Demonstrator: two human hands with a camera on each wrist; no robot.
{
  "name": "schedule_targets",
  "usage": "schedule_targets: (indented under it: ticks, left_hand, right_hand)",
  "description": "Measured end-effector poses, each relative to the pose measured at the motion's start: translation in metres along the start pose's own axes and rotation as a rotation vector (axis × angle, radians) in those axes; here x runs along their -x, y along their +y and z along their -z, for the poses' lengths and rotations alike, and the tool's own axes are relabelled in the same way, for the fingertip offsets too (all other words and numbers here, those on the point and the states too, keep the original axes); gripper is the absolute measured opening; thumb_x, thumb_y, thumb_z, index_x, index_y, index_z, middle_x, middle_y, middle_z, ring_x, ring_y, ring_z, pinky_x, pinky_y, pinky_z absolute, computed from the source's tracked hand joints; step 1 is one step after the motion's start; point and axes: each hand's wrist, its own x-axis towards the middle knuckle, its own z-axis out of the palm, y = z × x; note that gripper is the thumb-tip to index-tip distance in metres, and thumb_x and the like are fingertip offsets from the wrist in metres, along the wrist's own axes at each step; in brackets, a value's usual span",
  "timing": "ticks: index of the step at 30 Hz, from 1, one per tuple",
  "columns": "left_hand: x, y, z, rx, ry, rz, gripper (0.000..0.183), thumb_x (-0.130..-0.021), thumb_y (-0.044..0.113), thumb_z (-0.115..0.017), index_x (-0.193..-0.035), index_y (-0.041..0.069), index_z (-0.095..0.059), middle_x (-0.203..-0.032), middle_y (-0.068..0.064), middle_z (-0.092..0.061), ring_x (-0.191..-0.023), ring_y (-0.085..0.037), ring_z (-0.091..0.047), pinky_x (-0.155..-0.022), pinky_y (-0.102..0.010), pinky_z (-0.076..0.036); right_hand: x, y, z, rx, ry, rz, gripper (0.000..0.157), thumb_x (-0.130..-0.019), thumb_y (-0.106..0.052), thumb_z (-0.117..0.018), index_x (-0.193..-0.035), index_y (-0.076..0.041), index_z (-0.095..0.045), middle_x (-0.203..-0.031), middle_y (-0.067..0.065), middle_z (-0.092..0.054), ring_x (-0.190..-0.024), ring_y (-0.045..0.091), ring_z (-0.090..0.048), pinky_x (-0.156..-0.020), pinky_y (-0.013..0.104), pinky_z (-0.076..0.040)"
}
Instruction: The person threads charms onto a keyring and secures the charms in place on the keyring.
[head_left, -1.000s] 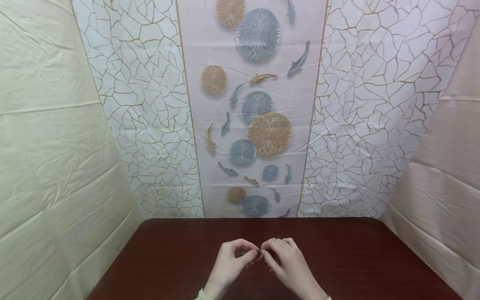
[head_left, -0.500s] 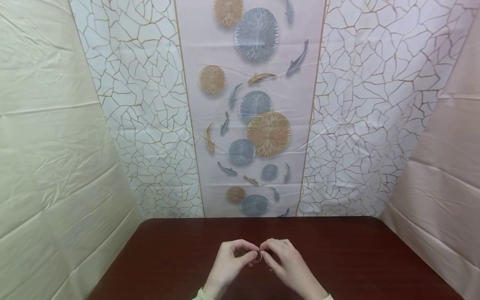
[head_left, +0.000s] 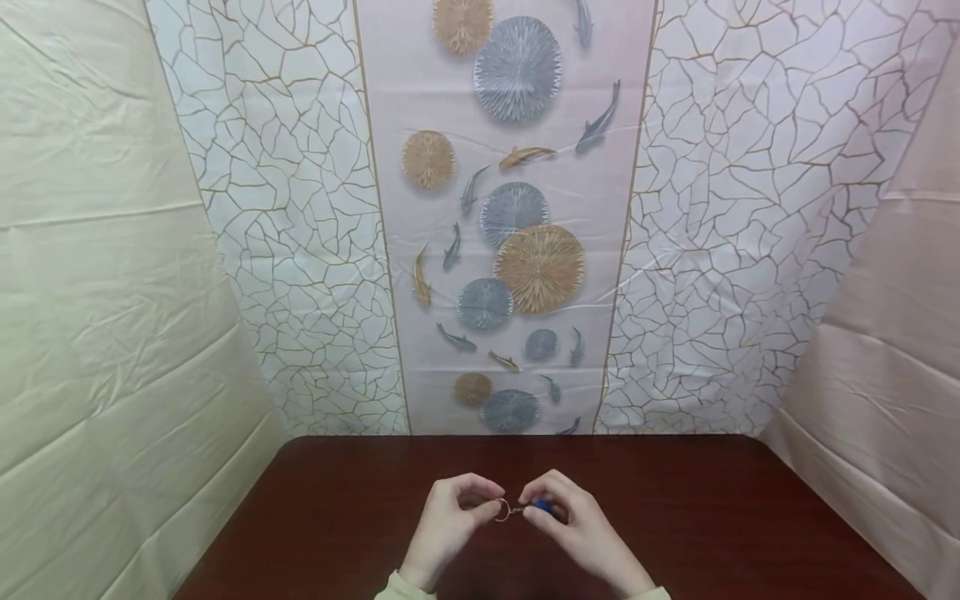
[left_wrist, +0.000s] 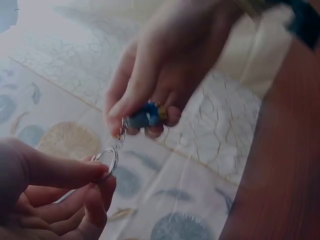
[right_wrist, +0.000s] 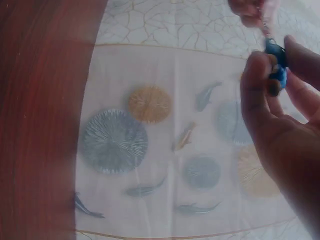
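A keychain stretches between the two hands above the dark red table. Its metal split ring [left_wrist: 108,162] is pinched by thumb and fingers of the left hand [head_left: 447,523]. From the ring a short chain [left_wrist: 120,136] runs to a small blue figure with yellow parts [left_wrist: 146,116]. The right hand [head_left: 568,525] pinches that figure between thumb and fingers, which hide some of it. In the right wrist view the blue figure [right_wrist: 277,67] shows between the right thumb and fingers, with the left fingertips at the upper edge.
The dark red table [head_left: 337,500] lies below the hands. A patterned cloth [head_left: 510,333] with printed fish and discs hangs behind its far edge. Plain pale cloths hang at the left [head_left: 112,333] and right [head_left: 862,400].
The hands have moved apart from fingertips nearly touching. The ring, the chain and the blue figure now show between them, where earlier only part of the ring showed.
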Motion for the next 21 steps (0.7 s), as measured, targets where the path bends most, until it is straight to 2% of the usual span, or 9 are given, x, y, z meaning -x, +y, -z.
schedule_targets:
  ticks: [3, 6, 8, 11, 13, 15, 16, 21]
  left_hand:
    - [-0.003, -0.005, 0.001, -0.140, 0.022, -0.042, 0.008, -0.075, 0.005, -0.068, -0.083, 0.004, -0.068, -0.078, -0.011, -0.070, -0.064, -0.005, -0.061, -0.055, -0.017, -0.048]
    - [-0.004, -0.018, 0.000, -0.303, 0.019, -0.060, 0.005, -0.074, 0.006, -0.069, -0.078, 0.008, -0.068, -0.072, -0.003, -0.070, -0.060, -0.003, -0.060, -0.053, -0.017, -0.045]
    - [-0.003, -0.029, -0.003, -0.422, -0.017, -0.043, 0.004, -0.073, 0.008, -0.069, -0.073, 0.011, -0.068, -0.067, 0.002, -0.068, -0.056, -0.001, -0.056, -0.051, -0.016, -0.043]
    - [0.001, -0.046, -0.008, -0.563, -0.121, 0.019, 0.010, -0.067, 0.006, -0.070, -0.063, 0.014, -0.066, -0.058, 0.006, -0.063, -0.051, -0.001, -0.051, -0.048, -0.017, -0.040]
    - [0.005, -0.055, -0.010, -0.654, -0.162, 0.049, 0.012, -0.061, 0.003, -0.070, -0.057, 0.013, -0.064, -0.052, 0.008, -0.059, -0.048, -0.003, -0.047, -0.046, -0.019, -0.038]
    - [0.008, -0.061, -0.013, -0.723, -0.180, 0.071, 0.014, -0.055, 0.000, -0.068, -0.052, 0.013, -0.062, -0.048, 0.008, -0.056, -0.045, -0.005, -0.044, -0.044, -0.020, -0.037]
    - [0.009, -0.064, -0.014, -0.752, -0.180, 0.078, 0.014, -0.053, 0.000, -0.066, -0.050, 0.013, -0.061, -0.046, 0.008, -0.054, -0.044, -0.006, -0.043, -0.043, -0.020, -0.036]
    - [0.013, -0.073, -0.019, -0.784, -0.205, 0.134, 0.018, -0.055, -0.002, -0.064, -0.046, 0.011, -0.056, -0.042, 0.008, -0.049, -0.040, -0.008, -0.039, -0.038, -0.021, -0.034]
  right_hand:
    - [0.001, 0.007, 0.004, -0.023, -0.051, -0.016, 0.012, -0.085, -0.008, -0.058, -0.097, -0.006, -0.056, -0.095, 0.009, -0.055, -0.082, 0.002, -0.055, -0.067, 0.022, -0.053]
    - [0.005, 0.017, 0.004, 0.048, -0.126, -0.055, 0.014, -0.083, -0.002, -0.058, -0.096, -0.006, -0.055, -0.092, 0.009, -0.056, -0.079, 0.005, -0.057, -0.064, 0.020, -0.052]
    - [0.010, 0.026, 0.001, 0.109, -0.203, -0.105, 0.017, -0.079, 0.003, -0.058, -0.093, -0.007, -0.056, -0.088, 0.006, -0.057, -0.075, 0.005, -0.057, -0.061, 0.018, -0.050]
    - [0.014, 0.038, -0.007, 0.137, -0.369, -0.231, 0.019, -0.076, 0.007, -0.057, -0.088, -0.008, -0.057, -0.084, 0.002, -0.056, -0.071, 0.003, -0.054, -0.058, 0.016, -0.046]
    - [0.016, 0.044, -0.012, 0.128, -0.464, -0.309, 0.017, -0.077, 0.006, -0.057, -0.086, -0.009, -0.058, -0.083, 0.001, -0.055, -0.071, 0.002, -0.052, -0.059, 0.016, -0.044]
    - [0.018, 0.048, -0.018, 0.119, -0.528, -0.360, 0.017, -0.077, 0.005, -0.057, -0.086, -0.009, -0.059, -0.083, 0.000, -0.053, -0.071, 0.001, -0.050, -0.060, 0.016, -0.043]
    - [0.020, 0.050, -0.021, 0.126, -0.541, -0.358, 0.017, -0.076, 0.005, -0.057, -0.085, -0.010, -0.059, -0.082, -0.001, -0.053, -0.071, 0.001, -0.050, -0.060, 0.016, -0.043]
    - [0.026, 0.056, -0.030, 0.141, -0.547, -0.341, 0.021, -0.070, 0.009, -0.058, -0.082, -0.009, -0.060, -0.079, -0.002, -0.050, -0.068, 0.003, -0.050, -0.059, 0.015, -0.041]
